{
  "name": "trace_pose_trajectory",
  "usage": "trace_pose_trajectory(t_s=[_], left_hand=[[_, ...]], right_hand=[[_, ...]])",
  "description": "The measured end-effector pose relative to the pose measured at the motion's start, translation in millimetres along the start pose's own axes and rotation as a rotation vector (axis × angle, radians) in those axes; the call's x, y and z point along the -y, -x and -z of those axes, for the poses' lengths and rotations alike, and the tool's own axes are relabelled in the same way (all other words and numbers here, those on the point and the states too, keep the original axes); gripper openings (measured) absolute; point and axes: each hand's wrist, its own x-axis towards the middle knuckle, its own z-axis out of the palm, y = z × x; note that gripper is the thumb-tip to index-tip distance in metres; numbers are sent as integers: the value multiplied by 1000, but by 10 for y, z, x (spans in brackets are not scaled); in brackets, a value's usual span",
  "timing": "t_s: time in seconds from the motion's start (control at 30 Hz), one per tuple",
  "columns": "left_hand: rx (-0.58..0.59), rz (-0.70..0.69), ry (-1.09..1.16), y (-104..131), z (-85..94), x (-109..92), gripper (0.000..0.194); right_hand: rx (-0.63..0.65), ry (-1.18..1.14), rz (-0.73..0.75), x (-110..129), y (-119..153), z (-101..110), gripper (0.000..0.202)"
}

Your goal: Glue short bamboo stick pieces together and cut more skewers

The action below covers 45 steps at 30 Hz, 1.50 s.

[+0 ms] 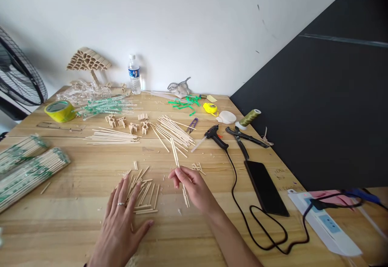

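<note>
My left hand [121,218], wearing a ring, lies with fingers spread over a loose pile of short cut wooden sticks [145,192] and partly covers them. Pinched in my right hand [190,184] are a few thin wooden sticks [175,153], pointing up and away over the table. Just right of that hand lies a small cluster of short stick pieces [198,168]. Beyond it, long wooden sticks [176,131] are fanned out, with another row of long sticks [112,136] to the left. Several small glued stick pieces [133,127] stand behind.
At right are a glue gun [216,135], pliers [239,139], a black phone [266,188] and a power strip [327,222] with a looping cable. Wrapped stick bundles [36,174], yellow tape [60,111], a bottle [134,75] and a fan [18,68] stand left and back.
</note>
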Motion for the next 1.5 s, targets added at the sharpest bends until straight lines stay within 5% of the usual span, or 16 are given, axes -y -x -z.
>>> trace_pose_trajectory(t_s=[0.53,0.77,0.97,1.1,1.3,1.5], left_hand=[[50,-200,-91,-636,-76,334,61],[17,-178,305,-783,238,276,38],[309,-118,773,-865,486,111,23],[272,-32,794,-835,419,119,17],[220,20,806,-832,436,197,20],[322,63,898,-780,510,270,23]], right_hand=[[-114,-146,20,-134,-20,-9,58],[-97,-268,-23,-179,-69,-48,48],[-28,-249,9,-64,-35,-277,43],[23,-237,22,39,-38,-291,39],[-77,-252,52,37,-111,-62,34],[-76,-280,24,-90,-107,-21,35]])
